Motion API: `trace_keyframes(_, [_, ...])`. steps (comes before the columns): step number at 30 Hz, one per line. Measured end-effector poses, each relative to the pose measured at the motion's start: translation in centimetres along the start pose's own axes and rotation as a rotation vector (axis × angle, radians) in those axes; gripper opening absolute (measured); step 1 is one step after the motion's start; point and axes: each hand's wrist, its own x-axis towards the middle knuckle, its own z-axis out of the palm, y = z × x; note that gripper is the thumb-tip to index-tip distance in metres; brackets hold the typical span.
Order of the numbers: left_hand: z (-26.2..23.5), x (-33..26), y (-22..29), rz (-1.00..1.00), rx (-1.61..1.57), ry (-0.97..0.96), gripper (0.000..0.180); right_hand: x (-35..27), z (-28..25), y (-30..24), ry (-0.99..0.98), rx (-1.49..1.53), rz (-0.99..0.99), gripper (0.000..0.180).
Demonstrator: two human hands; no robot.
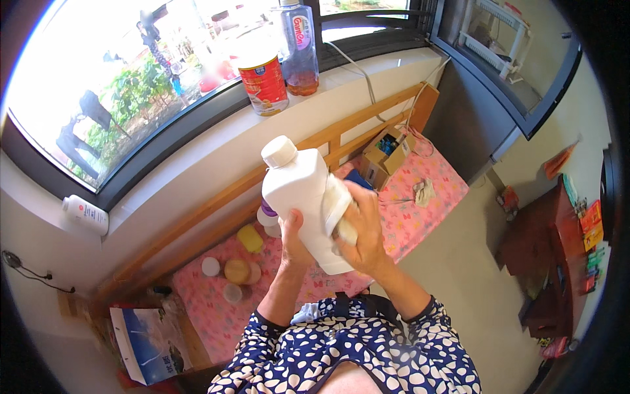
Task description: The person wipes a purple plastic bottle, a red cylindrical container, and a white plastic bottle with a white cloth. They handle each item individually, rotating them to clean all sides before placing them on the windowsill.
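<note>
A large white plastic bottle (296,185) with a white screw cap (279,152) is held up in front of me, tilted to the left. My left hand (294,241) grips its lower left side, thumb on the front. On the opposite side, my right hand (367,226) is closed around a crumpled off-white cloth (336,200) and presses it against the bottle. The bottle hides part of the left fingers. Below it, a bed with a pink patterned cover (420,197) carries a yellow container (250,238) and several round lidded jars.
On the window sill stand a red tin (264,87) and a clear bottle of dark liquid (300,52); a white bottle (85,215) lies farther left. A cardboard box (387,157) sits on the bed's far end. A dark red cabinet (535,243) stands at the right.
</note>
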Motion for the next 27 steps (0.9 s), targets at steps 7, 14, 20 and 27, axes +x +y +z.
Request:
trace_keyframes(7, [-0.1, -0.2, -0.1, 0.014, 0.185, -0.001, 0.071, -2.5, 1.5, -0.4, 0.023, -0.310, -0.090, 0.050])
trace_keyframes(14, [1.1, -0.7, -0.9, 0.066, 0.120, -0.028, 0.077, 1.5, 1.6, -0.1, 0.063, -0.251, 0.082, 0.055])
trace_keyframes(20, [0.7, -1.3, -0.9, -0.011, 0.107, -0.004, 0.075, 2.2, 0.9, 2.0, 0.050, 0.405, 0.447, 0.040])
trace_keyframes(27, [-1.0, -1.9, -1.5, -0.072, 0.311, -0.052, 0.074, 2.4, -0.2, 3.5, 0.021, 0.760, 0.566, 0.036])
